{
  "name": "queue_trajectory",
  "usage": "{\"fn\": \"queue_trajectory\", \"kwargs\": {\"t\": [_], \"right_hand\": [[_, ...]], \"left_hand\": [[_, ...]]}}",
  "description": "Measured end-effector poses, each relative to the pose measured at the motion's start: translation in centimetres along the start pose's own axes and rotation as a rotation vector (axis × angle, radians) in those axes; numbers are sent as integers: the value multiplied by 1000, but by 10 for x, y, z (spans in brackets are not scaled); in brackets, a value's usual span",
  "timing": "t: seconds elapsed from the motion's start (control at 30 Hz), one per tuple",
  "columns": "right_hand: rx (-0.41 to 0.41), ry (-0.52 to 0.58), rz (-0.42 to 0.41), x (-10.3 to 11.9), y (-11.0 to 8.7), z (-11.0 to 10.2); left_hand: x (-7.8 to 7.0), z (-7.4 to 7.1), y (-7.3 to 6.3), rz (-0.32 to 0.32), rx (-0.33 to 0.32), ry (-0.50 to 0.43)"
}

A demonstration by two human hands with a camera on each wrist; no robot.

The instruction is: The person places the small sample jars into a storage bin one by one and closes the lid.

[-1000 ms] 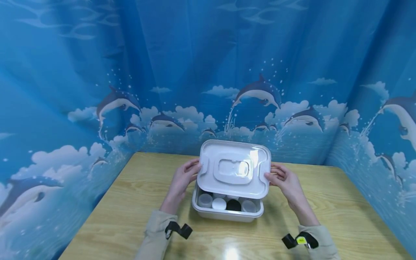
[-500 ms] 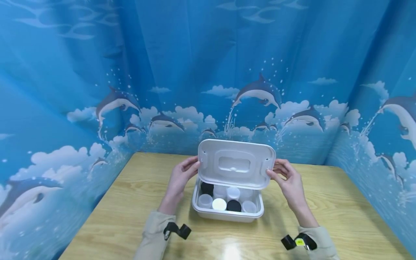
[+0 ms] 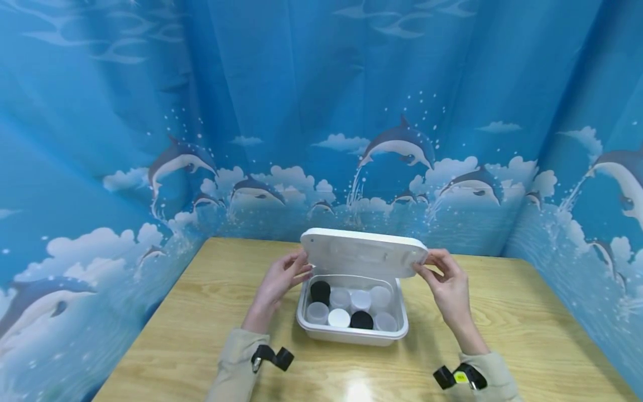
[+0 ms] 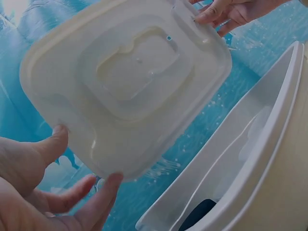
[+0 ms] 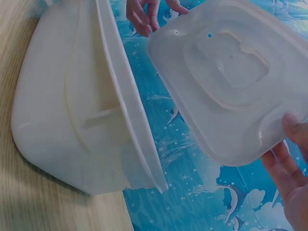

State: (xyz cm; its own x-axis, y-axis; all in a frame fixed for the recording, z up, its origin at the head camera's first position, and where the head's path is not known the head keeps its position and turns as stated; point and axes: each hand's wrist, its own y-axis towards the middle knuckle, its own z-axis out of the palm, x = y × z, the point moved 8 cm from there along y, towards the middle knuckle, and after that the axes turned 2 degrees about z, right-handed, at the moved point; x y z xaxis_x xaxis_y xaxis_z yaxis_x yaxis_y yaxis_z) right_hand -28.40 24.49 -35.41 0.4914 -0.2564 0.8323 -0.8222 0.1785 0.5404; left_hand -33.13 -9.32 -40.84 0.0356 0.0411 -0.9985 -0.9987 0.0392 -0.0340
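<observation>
White rectangular plastic lid (image 3: 363, 253), with a raised oblong panel moulded into its middle, hangs in the air above the far half of the white rectangular plastic box (image 3: 351, 333), tipped up so that from the head view mostly its near edge and underside show. The person's left hand (image 3: 281, 277) grips the lid's left short end: in the left wrist view the thumb lies against the lid's rim and the fingers (image 4: 98, 202) curl up beneath its edge. The right hand (image 3: 444, 279) takes the opposite short end in much the same way, fingertips (image 5: 294, 127) pinching the rim, the rest of the fingers bent underneath. Both hands are narrowly closed on the lid, not spread wide. The lid is clear of the box and touches it nowhere that I can see.

The box stands open on the light wooden table (image 3: 166, 340), between the two forearms in beige sleeves (image 3: 233, 368). Inside it, small round jars sit close together in two rows, seen from above by their caps: a black-capped jar (image 3: 320, 290) at the far left, another black-capped jar (image 3: 361, 319) in the near row, a white-capped jar (image 3: 339, 317) just beside it, and several translucent ones around them.

Behind the table hangs a blue curtain printed with dolphins and clouds (image 3: 402, 145).
</observation>
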Motion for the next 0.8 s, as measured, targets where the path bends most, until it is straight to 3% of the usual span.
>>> {"fn": "queue_trajectory", "kwargs": {"t": [0.37, 0.57, 0.7, 0.8], "right_hand": [[56, 139, -155, 7, -3, 2], [131, 212, -207, 8, -3, 3], [182, 188, -221, 6, -4, 5], [174, 146, -207, 3, -4, 4]], "left_hand": [[0, 8, -1, -25, 126, -75], [0, 3, -1, -71, 104, -101], [0, -2, -3, -73, 103, -60], [2, -5, -6, -87, 116, -41]]}}
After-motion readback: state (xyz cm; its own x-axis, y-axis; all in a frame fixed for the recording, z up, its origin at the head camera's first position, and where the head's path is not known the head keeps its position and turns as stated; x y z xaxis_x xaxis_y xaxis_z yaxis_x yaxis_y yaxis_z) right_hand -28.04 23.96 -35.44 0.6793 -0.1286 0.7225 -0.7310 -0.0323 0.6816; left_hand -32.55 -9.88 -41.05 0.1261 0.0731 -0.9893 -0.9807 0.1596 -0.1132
